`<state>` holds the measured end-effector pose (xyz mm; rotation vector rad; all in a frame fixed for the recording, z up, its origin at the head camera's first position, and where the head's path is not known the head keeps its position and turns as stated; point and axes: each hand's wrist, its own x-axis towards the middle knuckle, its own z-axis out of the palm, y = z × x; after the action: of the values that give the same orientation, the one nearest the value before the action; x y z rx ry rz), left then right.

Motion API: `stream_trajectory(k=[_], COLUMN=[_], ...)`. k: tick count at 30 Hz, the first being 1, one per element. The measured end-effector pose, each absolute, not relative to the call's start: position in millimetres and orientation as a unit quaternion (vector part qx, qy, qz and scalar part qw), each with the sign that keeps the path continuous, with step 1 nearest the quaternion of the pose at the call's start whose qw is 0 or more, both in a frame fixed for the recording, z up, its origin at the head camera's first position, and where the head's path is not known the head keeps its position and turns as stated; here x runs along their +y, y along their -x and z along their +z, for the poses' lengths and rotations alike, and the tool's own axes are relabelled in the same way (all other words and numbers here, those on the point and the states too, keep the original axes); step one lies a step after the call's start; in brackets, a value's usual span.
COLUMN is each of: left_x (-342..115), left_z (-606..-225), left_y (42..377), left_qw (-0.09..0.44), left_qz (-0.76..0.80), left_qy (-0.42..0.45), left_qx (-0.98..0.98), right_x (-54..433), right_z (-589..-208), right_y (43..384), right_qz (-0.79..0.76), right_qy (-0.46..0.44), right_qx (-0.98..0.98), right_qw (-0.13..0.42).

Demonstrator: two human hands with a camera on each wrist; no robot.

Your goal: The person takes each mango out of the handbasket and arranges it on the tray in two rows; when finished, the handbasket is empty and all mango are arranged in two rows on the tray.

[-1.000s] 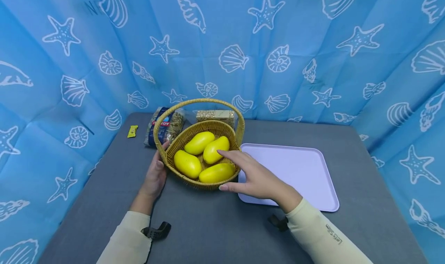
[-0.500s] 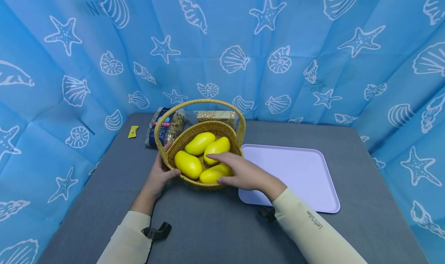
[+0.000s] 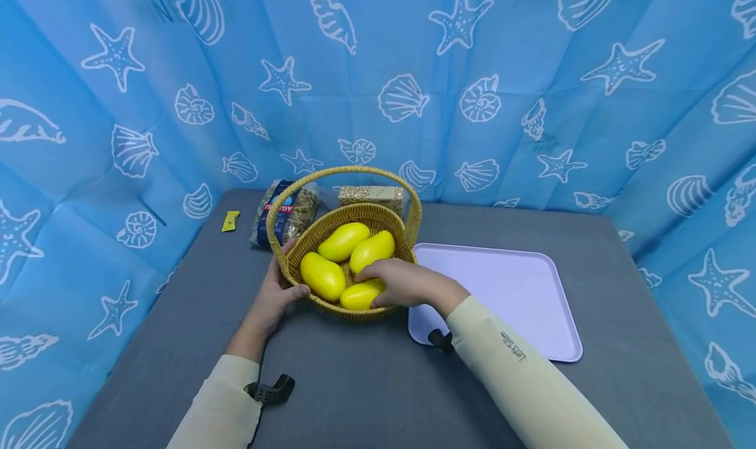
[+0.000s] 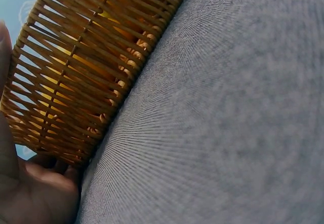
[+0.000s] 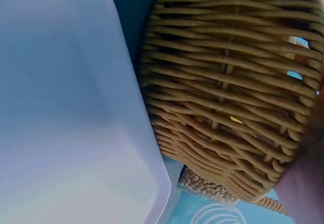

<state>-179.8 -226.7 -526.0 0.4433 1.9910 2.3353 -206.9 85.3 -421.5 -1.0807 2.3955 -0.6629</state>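
Observation:
A wicker basket (image 3: 331,310) with a tall arched handle holds several yellow mangoes, one of them a mango at the back left (image 3: 344,241). My left hand (image 3: 273,301) grips the basket's left side, thumb over the rim and fingers along the outside; in the left wrist view the hand (image 4: 48,191) is low against the woven wall (image 4: 91,57). Inside the basket, my right hand (image 3: 407,283) grasps the front right mango (image 3: 357,296), fingers on its far side and thumb at the near side. The right wrist view has the basket's weave (image 5: 223,82) hiding most of that grip.
A lilac tray (image 3: 502,291) lies right of the basket, under my right forearm. Behind the basket are a bag of dried food (image 3: 301,211) and a clear pack of grains (image 3: 375,194). A small yellow packet (image 3: 230,220) lies at the far left. A blue curtain backs the table.
My right hand has moved left and down into the basket, from above the right rim onto the front right mango. The left thumb has come over the basket's rim.

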Motion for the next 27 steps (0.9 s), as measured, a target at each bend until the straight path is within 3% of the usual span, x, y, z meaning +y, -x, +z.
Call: stream_trajectory(k=[12,27], left_x=[-225.4,-226.5], left_z=[-526.6,-524.1], left_y=[180.6,178.6], left_qw=[0.024,0.027], left_qz=[0.748,0.752], left_qy=[-0.139,-0.138], left_qx=[0.648,0.644], right_x=[93.8,127.8], right_z=[-417.0,-418.4], right_y=[204.6,189.8], right_qz=[-0.289,-0.521], right_qy=[0.377,0.309], right_qx=[0.850,0.780], right_qw=[0.229,0.159])
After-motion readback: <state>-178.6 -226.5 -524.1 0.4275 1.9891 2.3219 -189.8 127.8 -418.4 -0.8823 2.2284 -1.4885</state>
